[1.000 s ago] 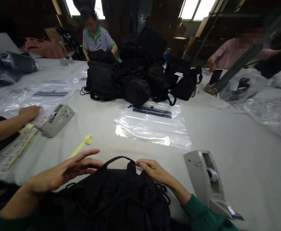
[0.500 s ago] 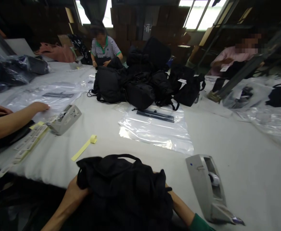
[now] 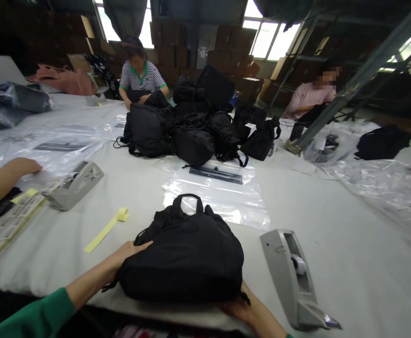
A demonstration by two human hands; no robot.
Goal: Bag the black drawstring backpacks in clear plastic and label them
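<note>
A black backpack (image 3: 191,253) lies on the table's front edge, its top handle pointing away from me and its base toward me. My left hand (image 3: 131,251) grips its left side, thumb over the fabric and the other fingers hidden behind. At the lower right corner, my right hand (image 3: 239,307) holds the bag from below, its fingers partly covered. Just beyond the handle is a stack of transparent plastic bags (image 3: 223,202) with a dark printed block. A grey tape dispenser (image 3: 290,277) stands to the right of the backpack.
A pile of black bags (image 3: 191,126) covers the table's middle. Left are a curled yellow strip (image 3: 107,230), a second tape dispenser (image 3: 75,185), label strips (image 3: 11,225) and a co-worker's arm (image 3: 8,180). Two people sit beyond; a metal post (image 3: 332,108) rises at right.
The crumpled black bag has been turned and laid down as a smooth, fuller shape, farther onto the table. Both hands have shifted their hold on it. My view has swung slightly right.
</note>
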